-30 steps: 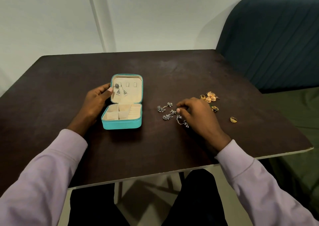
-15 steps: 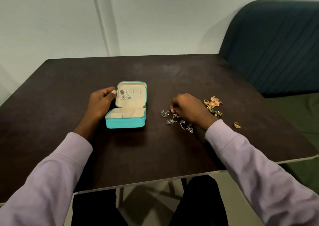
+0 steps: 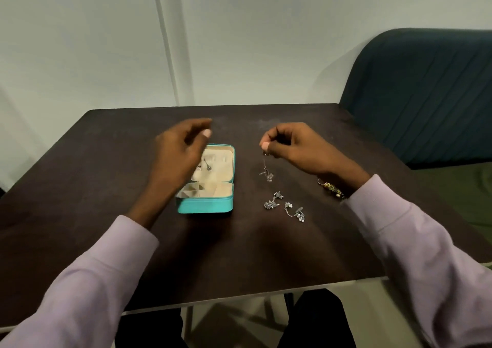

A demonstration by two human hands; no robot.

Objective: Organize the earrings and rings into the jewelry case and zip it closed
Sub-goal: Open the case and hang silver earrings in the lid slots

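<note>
Where right hand [image 3: 294, 148] pinches blurred earring [image 3: 267, 173], clasp indistinct

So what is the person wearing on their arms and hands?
Both arms are in long, soft light-lilac sleeves, the left sleeve and the right sleeve, each ending in a plain cuff at the wrist. The left hand and right hand are bare: no gloves or rings show.

The jewelry case [image 3: 205, 205] is turquoise outside with cream lining. The tabletop [image 3: 106, 161] is dark brown. Silver earrings [image 3: 285, 206] lie near the gold pieces [image 3: 330, 187]. The sleeves [image 3: 87, 283] are pale lilac, the chair [image 3: 426, 95] dark teal with ribbed stripes, the wall [image 3: 80, 41] pale grey-green.
</note>
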